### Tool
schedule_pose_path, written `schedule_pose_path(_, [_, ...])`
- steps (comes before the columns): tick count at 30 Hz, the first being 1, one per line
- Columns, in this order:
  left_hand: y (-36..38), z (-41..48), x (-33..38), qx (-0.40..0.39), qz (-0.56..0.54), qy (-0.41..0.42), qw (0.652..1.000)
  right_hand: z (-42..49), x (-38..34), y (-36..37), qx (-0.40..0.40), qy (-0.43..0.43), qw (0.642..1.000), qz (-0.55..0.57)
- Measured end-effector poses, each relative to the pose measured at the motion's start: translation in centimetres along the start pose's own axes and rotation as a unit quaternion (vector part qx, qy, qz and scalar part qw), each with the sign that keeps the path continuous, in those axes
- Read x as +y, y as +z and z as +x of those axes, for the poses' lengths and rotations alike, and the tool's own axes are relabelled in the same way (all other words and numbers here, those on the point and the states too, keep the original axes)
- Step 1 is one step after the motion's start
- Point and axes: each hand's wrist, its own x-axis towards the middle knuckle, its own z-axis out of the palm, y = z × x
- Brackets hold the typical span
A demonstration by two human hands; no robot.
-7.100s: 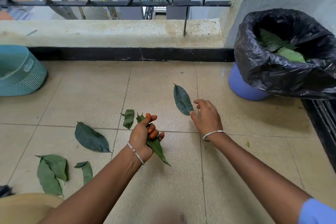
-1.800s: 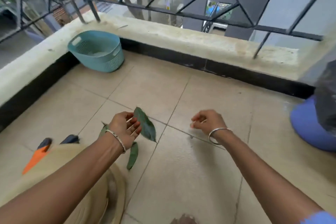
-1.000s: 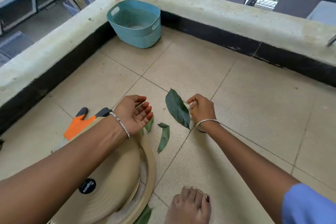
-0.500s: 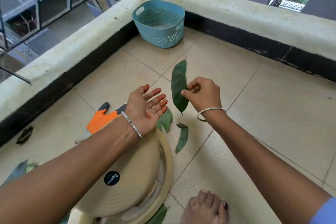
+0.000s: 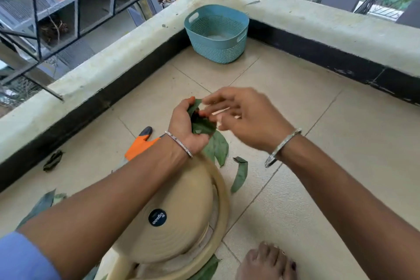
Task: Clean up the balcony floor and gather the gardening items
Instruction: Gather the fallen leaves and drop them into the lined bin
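Bunch of leaves (image 5: 201, 126): smooth, dark green, pointed ovals, gripped in the curled left hand (image 5: 185, 129) above the tiled floor (image 5: 318, 154). Long axis runs away from the person, upper tip toward the perforated teal basket (image 5: 218, 34). Right hand (image 5: 247, 120): blurred, fingers spread, nothing held, just beside the bunch. One narrow curled leaf (image 5: 239, 175) lies on the floor beside a ribbed beige pot (image 5: 177, 223).

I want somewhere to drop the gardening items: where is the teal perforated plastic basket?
Head view, upper centre: the teal perforated plastic basket stands on the floor in the corner of the concrete parapet.
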Motion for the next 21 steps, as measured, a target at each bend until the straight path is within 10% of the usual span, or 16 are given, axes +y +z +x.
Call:
schedule_pose_path(4, [-0.7,0.5,3.5,0.010,-0.039,0.031,0.999,0.7,3.7,0.6,0.103,0.072,0.992,-0.032])
schedule_pose_path(9, [-2.5,0.6,6.6,-0.021,-0.059,0.054,0.997,-1.8,10.5,5.2,-0.217,0.273,0.937,-0.013])
schedule_pose_path(21, [-4.3,-0.4,9.4,-0.014,-0.090,0.084,0.992,-5.0,11.9,7.6,-0.211,0.206,0.947,0.126])
